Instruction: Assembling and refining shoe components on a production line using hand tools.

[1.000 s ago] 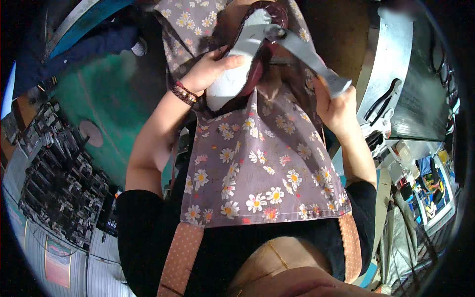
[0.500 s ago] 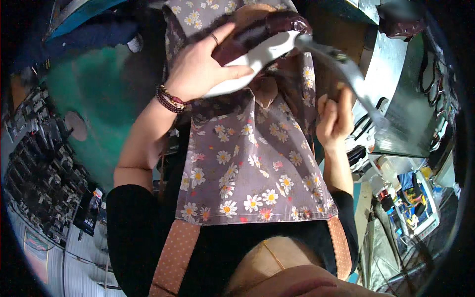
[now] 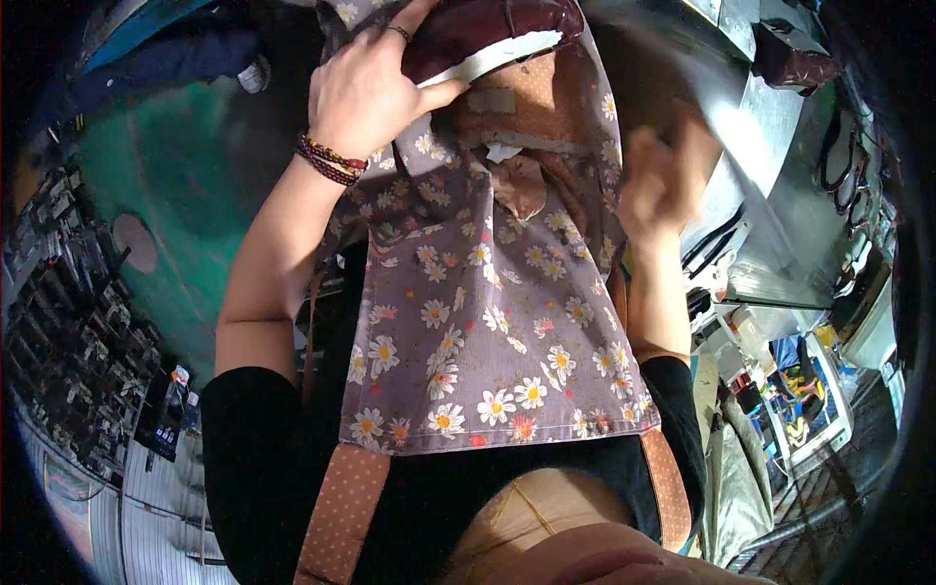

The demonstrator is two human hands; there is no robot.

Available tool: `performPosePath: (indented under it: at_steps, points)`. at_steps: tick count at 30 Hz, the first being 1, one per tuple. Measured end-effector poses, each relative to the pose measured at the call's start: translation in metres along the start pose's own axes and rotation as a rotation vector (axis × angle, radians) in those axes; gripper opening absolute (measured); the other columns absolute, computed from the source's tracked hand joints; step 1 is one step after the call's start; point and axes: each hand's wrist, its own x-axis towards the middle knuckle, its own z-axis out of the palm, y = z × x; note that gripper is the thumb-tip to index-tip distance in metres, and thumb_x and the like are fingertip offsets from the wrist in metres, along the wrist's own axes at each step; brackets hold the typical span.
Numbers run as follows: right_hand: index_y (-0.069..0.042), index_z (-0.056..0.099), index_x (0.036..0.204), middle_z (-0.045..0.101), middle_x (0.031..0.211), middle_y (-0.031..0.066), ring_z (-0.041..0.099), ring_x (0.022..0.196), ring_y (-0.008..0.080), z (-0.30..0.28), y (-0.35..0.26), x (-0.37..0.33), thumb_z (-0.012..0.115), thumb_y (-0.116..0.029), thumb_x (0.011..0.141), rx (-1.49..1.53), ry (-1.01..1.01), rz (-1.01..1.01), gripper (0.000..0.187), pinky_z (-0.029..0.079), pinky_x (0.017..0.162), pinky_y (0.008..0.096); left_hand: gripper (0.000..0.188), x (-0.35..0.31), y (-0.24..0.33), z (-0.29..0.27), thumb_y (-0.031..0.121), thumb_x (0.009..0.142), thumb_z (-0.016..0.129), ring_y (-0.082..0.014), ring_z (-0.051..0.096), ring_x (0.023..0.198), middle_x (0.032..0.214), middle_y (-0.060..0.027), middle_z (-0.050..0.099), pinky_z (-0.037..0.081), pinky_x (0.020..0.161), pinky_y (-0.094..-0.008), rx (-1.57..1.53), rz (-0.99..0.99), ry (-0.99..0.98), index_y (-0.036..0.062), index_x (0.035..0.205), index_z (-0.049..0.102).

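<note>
A glossy dark maroon shoe (image 3: 468,39) with a white sole edge (image 3: 507,57) lies near the top, over my apron-covered lap. My left hand (image 3: 366,93) grips it from the left, the thumb along the sole edge and a ring on one finger. At the right, my right hand (image 3: 671,180) is raised beside the apron (image 3: 468,322), fingers curled and smeared by motion. A pale metallic streak, a blurred hammer (image 3: 721,112), shows above and beside that hand. Its head and handle do not show clearly.
Another dark maroon shoe (image 3: 795,54) stands on the metal bench (image 3: 770,127) at the upper right. Scissors (image 3: 858,190) hang at the far right. A white tray (image 3: 804,409) of colourful small items lies below them. Green floor (image 3: 195,205) spreads at the left.
My left hand has moved up and left with the shoe, now partly out of the frame. The hammer has swung away from the sole, to the right, and my right hand has moved slightly.
</note>
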Motion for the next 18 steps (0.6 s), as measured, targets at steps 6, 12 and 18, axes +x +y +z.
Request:
performPosePath:
  at_steps: [6, 12, 18]
  points:
    - [0.002, 0.037, 0.140, 0.066, 0.105, 0.0163, 0.053, 0.058, 0.0104, 0.004, -0.015, 0.022, 0.041, 0.004, 0.091, 0.273, 0.038, 0.142, 0.049, 0.044, 0.053, 0.0215, 0.079, 0.042, 0.043, -0.006, 0.038, 0.066, 0.077, -0.0366, 0.064, 0.087, 0.101, -0.0189, 0.064, 0.053, 0.073, -0.0434, 0.723, -0.612, -0.625, 0.0134, 0.134, 0.045]
    - [0.001, 0.059, 0.120, 0.069, 0.099, 0.0173, 0.069, 0.083, 0.0241, 0.004, -0.019, 0.023, 0.057, -0.004, 0.089, 0.039, -0.350, 0.224, 0.031, 0.052, 0.071, 0.0316, 0.088, 0.038, 0.049, -0.007, 0.041, 0.067, 0.076, -0.0388, 0.063, 0.088, 0.103, -0.0212, 0.063, 0.052, 0.076, -0.0437, 0.727, -0.659, -0.667, 0.0124, 0.141, 0.038]
    - [0.010, 0.052, 0.121, 0.065, 0.109, 0.0226, 0.067, 0.092, 0.0267, -0.002, -0.037, 0.014, 0.048, 0.008, 0.085, 0.579, 0.241, 0.343, 0.036, 0.052, 0.077, 0.0314, 0.084, -0.003, 0.006, -0.051, 0.038, 0.064, 0.084, -0.0272, 0.064, 0.099, 0.110, -0.0152, 0.065, 0.050, 0.086, -0.0340, 0.263, -0.579, -0.519, 0.0125, 0.134, 0.047]
